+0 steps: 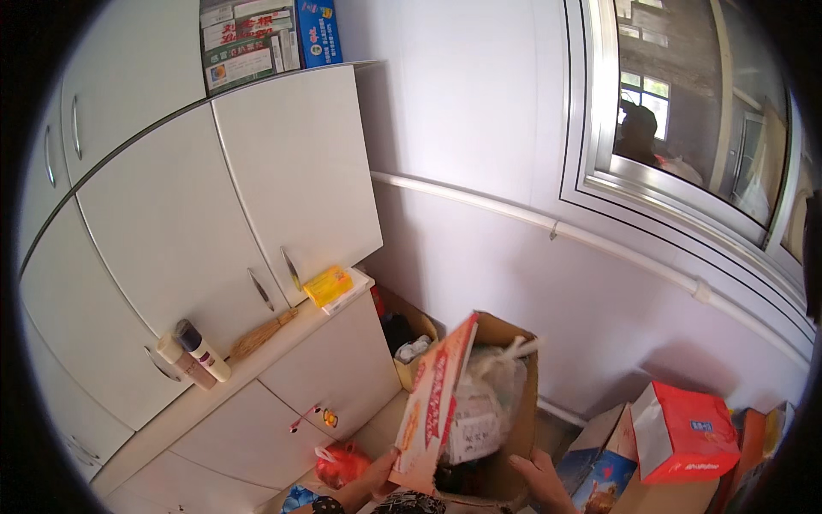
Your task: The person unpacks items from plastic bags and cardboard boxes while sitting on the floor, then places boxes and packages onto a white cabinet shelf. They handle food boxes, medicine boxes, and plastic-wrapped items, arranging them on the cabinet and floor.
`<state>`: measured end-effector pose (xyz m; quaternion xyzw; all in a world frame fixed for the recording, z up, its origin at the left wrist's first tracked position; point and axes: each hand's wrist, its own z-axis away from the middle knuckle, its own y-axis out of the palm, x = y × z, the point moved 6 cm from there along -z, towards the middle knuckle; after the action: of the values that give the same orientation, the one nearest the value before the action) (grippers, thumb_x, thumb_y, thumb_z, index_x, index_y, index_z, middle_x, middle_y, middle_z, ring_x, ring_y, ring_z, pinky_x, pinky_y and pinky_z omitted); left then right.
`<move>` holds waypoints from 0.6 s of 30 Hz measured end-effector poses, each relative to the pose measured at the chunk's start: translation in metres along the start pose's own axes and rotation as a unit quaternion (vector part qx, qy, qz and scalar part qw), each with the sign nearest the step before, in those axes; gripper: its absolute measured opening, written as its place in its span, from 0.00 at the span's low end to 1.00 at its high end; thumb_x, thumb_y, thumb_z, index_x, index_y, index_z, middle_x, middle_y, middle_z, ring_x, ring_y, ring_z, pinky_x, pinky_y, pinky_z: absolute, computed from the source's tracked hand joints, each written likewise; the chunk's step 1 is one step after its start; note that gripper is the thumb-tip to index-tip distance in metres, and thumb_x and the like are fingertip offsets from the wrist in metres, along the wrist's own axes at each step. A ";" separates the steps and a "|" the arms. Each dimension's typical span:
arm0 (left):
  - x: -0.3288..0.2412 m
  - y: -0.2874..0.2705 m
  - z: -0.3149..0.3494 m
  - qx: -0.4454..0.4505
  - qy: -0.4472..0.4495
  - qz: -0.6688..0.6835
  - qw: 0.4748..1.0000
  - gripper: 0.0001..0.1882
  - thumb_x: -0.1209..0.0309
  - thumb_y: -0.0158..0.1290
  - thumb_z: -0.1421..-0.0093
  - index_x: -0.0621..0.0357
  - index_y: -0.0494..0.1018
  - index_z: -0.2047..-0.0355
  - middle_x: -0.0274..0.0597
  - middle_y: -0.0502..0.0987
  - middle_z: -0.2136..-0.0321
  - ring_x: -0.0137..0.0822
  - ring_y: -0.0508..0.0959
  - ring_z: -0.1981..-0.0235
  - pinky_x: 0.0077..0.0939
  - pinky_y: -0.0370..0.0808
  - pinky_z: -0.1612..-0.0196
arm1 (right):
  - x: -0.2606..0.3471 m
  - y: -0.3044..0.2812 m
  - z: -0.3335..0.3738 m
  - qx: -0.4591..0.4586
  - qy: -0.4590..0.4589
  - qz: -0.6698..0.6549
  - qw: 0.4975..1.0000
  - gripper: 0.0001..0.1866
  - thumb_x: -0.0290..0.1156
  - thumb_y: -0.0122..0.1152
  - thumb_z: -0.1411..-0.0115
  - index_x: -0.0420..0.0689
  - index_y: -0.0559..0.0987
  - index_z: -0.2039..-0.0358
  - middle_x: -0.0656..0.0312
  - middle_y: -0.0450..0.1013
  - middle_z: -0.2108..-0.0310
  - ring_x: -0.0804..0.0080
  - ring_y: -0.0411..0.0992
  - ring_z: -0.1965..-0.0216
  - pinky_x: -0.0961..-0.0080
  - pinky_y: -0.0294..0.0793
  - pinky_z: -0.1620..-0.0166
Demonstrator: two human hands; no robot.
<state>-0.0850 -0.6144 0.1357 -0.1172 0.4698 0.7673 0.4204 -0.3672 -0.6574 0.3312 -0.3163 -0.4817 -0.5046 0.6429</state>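
Observation:
A cardboard box stands in front of me, its open top facing up. Its left side or flap bears red and orange print on pale card. Inside lies a clear plastic bag around a white printed package; the contents lower down are dark and hard to make out. My left hand grips the near end of the printed side. At the box's right near edge is my right hand, thumb over the rim and the other fingers mostly hidden behind the card.
White cabinets line the left, their ledge holding two spray cans, a small brush and a yellow pack. Another carton stands behind the box. A red bag lies left; a red-and-white gift bag stands right.

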 end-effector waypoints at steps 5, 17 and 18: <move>-0.111 0.082 0.007 -0.044 0.135 -0.068 0.988 0.39 0.40 0.42 0.40 0.58 0.56 0.39 0.44 0.68 0.45 0.41 0.70 0.46 0.41 0.64 0.42 | 0.022 0.000 -0.078 0.109 -0.153 -0.183 0.965 0.37 0.48 0.55 0.44 0.36 0.61 0.41 0.55 0.66 0.48 0.66 0.66 0.48 0.69 0.65 0.46; -0.398 0.250 -0.039 0.031 0.406 -0.054 0.912 0.31 0.45 0.42 0.37 0.55 0.60 0.43 0.41 0.68 0.48 0.35 0.69 0.49 0.37 0.65 0.45 | 0.294 0.019 -0.242 0.451 -0.549 -0.338 0.618 0.54 0.75 0.40 0.49 0.45 0.52 0.34 0.59 0.50 0.34 0.60 0.47 0.33 0.55 0.47 0.34; -0.423 0.268 -0.037 0.061 0.413 -0.047 0.907 0.31 0.48 0.42 0.35 0.56 0.57 0.40 0.41 0.65 0.42 0.34 0.67 0.44 0.37 0.61 0.40 | 0.325 0.022 -0.252 0.466 -0.584 -0.297 0.595 0.48 0.70 0.43 0.47 0.47 0.54 0.35 0.60 0.52 0.35 0.61 0.49 0.34 0.56 0.49 0.35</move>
<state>-0.0339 -0.9260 0.5259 -0.4199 0.6413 0.5995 0.2303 -0.2613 -0.9880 0.5530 -0.0398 -0.9909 -0.0819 0.0990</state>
